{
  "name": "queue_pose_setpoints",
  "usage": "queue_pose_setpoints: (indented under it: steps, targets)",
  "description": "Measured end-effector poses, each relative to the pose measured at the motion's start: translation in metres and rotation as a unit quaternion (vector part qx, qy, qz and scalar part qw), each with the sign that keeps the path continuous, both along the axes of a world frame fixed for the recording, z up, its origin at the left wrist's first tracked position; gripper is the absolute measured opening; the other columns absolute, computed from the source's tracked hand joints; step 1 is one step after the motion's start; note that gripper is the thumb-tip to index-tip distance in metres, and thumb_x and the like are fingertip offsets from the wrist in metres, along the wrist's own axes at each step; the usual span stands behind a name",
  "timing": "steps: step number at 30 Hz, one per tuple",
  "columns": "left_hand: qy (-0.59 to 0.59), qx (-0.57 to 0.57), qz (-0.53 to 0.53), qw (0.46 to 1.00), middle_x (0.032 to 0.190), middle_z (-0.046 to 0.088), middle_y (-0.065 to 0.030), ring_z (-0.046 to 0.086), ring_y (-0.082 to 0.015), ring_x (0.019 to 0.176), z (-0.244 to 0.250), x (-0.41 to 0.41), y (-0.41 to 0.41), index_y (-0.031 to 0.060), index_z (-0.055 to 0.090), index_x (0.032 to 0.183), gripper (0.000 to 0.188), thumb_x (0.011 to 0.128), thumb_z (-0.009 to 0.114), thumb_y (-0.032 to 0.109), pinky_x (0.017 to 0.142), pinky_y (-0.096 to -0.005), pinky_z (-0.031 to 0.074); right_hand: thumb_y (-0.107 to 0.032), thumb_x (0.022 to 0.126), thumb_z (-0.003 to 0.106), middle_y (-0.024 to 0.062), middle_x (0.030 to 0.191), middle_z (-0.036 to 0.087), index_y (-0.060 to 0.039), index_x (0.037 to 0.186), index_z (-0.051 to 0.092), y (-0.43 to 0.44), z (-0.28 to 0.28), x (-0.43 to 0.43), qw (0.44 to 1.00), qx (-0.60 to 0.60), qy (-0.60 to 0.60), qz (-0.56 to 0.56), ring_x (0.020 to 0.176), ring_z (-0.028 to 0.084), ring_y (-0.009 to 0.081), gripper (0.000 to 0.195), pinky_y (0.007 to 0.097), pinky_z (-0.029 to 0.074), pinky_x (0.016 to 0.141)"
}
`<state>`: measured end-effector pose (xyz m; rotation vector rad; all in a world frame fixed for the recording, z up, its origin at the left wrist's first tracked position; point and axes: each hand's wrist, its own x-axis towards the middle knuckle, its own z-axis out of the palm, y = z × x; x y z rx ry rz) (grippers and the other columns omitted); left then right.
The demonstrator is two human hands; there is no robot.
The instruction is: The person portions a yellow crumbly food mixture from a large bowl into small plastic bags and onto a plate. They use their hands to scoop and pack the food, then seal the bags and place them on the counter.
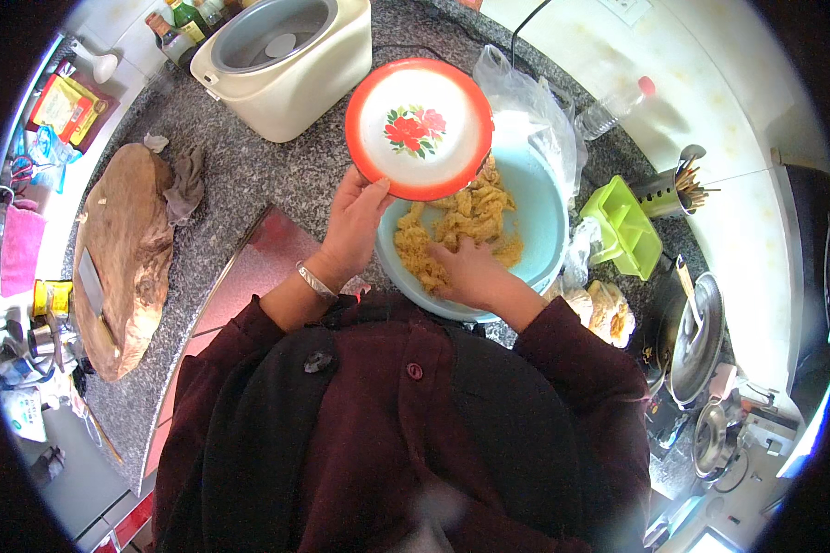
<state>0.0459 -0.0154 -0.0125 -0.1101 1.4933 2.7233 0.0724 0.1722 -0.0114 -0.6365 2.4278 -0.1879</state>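
Observation:
With my left hand I grip the near rim of a red-edged enamel plate that has a painted flower in its middle. The plate covers part of the far left side of a light blue basin. Inside the basin lies a clumpy yellow mass, perhaps a food mixture. My right hand reaches into the basin, its fingertips partly buried in the mass; whether they close on any of it cannot be told. A clear plastic bag rests at the basin's far edge.
A rice cooker without a visible lid stands at the back left. Further left, a knife lies on a wooden chopping board. Right of the basin are a green divided holder, a metal chopstick holder and a pan lid.

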Motion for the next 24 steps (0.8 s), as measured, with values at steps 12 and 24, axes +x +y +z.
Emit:
queue_pose_setpoints:
  steps: [12, 24]
  targets:
    - [-0.007, 0.002, -0.007, 1.000, 0.114, 0.055, -0.0079, 0.053, -0.0159, 0.107, -0.002, -0.004, -0.003, 0.0019, 0.047, 0.114, 0.023, 0.092, 0.044, 0.007, 0.096, -0.0321, 0.040, -0.018, 0.068, 0.068, 0.0160, 0.103, 0.060, -0.0109, 0.109, 0.059, -0.001, -0.022, -0.074, 0.964, -0.217, 0.043, -0.149, 0.087, 0.060, 0.0336, 0.042, 0.0474, 0.050, 0.075]
    - [-0.017, -0.008, -0.008, 1.000, 0.114, 0.055, -0.0086, 0.053, -0.0168, 0.107, -0.003, -0.004, -0.002, 0.0023, 0.048, 0.114, 0.023, 0.091, 0.044, 0.005, 0.096, -0.0340, 0.041, -0.013, 0.074, 0.059, 0.0173, 0.100, 0.054, -0.0138, 0.104, 0.059, 0.052, -0.031, -0.043, 0.992, -0.058, 0.104, 0.035, 0.098, 0.055, 0.0340, 0.030, 0.0458, 0.050, 0.072]
